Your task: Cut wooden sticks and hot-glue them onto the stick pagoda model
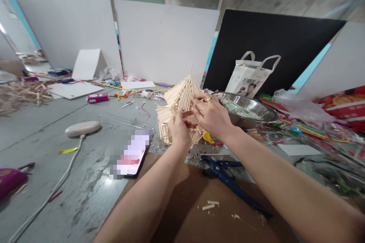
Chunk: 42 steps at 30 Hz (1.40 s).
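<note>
A stick model (pixel 180 92) is partly hidden behind the left hand (pixel 180 128) and right hand (pixel 213 117). Their grip is unclear.

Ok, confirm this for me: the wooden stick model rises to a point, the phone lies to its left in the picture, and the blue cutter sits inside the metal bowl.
One part is wrong: the head view shows the blue cutter outside the metal bowl, nearer the camera. The stick model does rise to a point, with the phone to its left.
</note>
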Each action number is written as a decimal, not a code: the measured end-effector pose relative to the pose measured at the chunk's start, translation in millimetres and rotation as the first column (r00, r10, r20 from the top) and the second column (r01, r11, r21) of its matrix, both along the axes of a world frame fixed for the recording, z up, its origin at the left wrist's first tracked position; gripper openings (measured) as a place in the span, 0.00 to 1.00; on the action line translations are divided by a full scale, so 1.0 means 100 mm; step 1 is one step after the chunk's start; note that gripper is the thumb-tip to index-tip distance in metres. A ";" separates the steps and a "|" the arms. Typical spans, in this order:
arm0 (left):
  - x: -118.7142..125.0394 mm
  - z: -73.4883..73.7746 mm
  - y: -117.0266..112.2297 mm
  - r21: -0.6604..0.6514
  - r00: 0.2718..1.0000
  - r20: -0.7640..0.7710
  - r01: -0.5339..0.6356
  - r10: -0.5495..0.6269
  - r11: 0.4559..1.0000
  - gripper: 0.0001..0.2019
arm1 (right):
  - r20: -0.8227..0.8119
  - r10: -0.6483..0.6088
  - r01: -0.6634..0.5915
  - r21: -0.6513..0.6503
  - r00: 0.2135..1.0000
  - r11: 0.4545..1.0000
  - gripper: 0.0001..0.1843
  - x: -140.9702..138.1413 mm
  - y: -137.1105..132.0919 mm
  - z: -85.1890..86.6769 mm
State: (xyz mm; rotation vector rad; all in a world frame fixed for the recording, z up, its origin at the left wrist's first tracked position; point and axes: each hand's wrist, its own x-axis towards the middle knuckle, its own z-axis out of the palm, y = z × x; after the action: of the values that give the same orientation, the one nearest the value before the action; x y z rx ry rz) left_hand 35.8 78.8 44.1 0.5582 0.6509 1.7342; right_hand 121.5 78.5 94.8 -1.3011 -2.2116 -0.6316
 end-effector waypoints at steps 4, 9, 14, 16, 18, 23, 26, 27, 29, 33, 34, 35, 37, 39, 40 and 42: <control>-0.03 0.02 0.01 -0.006 0.999 -0.036 -0.037 0.037 0.999 0.11 | -0.022 0.018 -0.018 0.009 1.000 1.000 0.23 0.00 0.00 -0.02; -0.06 0.03 0.04 0.007 0.996 -0.072 -0.053 0.053 0.999 0.11 | -0.025 0.039 -0.039 0.018 0.999 0.999 0.23 0.00 0.03 -0.04; -0.06 0.02 0.05 0.012 0.993 -0.100 -0.057 0.058 0.998 0.10 | -0.020 0.052 -0.051 0.021 0.998 0.998 0.23 0.02 0.05 -0.06; -0.07 0.02 0.04 0.018 0.992 -0.111 -0.059 0.061 0.998 0.10 | -0.026 0.054 -0.054 0.019 0.998 0.998 0.23 0.03 0.06 -0.06; -0.07 0.01 0.05 0.022 0.991 -0.121 -0.060 0.062 0.998 0.10 | -0.034 0.056 -0.055 0.023 0.998 0.998 0.23 0.02 0.07 -0.07; -0.08 0.02 0.06 0.026 0.991 -0.116 -0.063 0.066 0.998 0.10 | -0.028 0.048 -0.047 0.038 0.998 0.998 0.22 0.01 0.08 -0.07; -0.08 0.02 0.05 0.019 0.991 -0.115 -0.070 0.071 0.997 0.10 | -0.013 0.048 -0.047 0.038 0.999 0.998 0.22 0.02 0.07 -0.06; -0.07 0.02 0.05 0.019 0.991 -0.112 -0.069 0.070 0.997 0.10 | -0.009 0.049 -0.049 0.037 0.999 0.998 0.22 0.02 0.07 -0.06; -0.06 0.02 0.03 0.023 0.995 -0.092 -0.047 0.049 0.999 0.11 | -0.005 0.051 -0.051 0.035 0.999 0.998 0.22 0.02 0.07 -0.05; -0.03 0.01 0.00 0.023 0.996 -0.045 0.080 -0.079 0.997 0.12 | -0.009 0.051 -0.051 0.032 0.999 0.998 0.23 0.02 0.05 -0.04; -0.03 0.00 0.00 0.021 0.993 -0.041 0.109 -0.108 0.994 0.12 | -0.015 0.056 -0.055 0.033 0.998 0.998 0.23 0.03 0.03 -0.04; -0.03 0.00 0.00 0.018 0.991 -0.039 0.130 -0.129 0.991 0.13 | -0.025 0.061 -0.060 0.038 0.998 0.997 0.24 0.05 0.01 -0.05; -0.04 0.00 0.01 0.010 0.988 -0.043 0.152 -0.151 0.988 0.13 | -0.060 0.068 -0.065 0.054 0.996 0.996 0.24 0.13 -0.07 -0.06; -0.04 0.00 0.01 -0.003 0.987 -0.051 0.153 -0.153 0.988 0.14 | -0.116 0.048 -0.042 0.059 0.992 0.997 0.23 0.29 -0.17 -0.08; -0.05 0.00 0.01 -0.011 0.987 -0.054 0.150 -0.150 0.989 0.14 | -0.140 0.022 -0.018 0.036 0.990 0.999 0.21 0.40 -0.23 -0.11; -0.05 -0.01 0.02 -0.016 0.987 -0.052 0.148 -0.149 0.989 0.14 | -0.211 -0.103 0.100 -0.027 0.972 0.995 0.18 0.69 -0.36 -0.19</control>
State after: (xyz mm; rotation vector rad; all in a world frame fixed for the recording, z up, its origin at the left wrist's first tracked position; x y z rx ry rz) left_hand 30.8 80.3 43.1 0.6303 0.6408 1.5793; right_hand 190.1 42.4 76.2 -1.4268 -1.9916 -0.4878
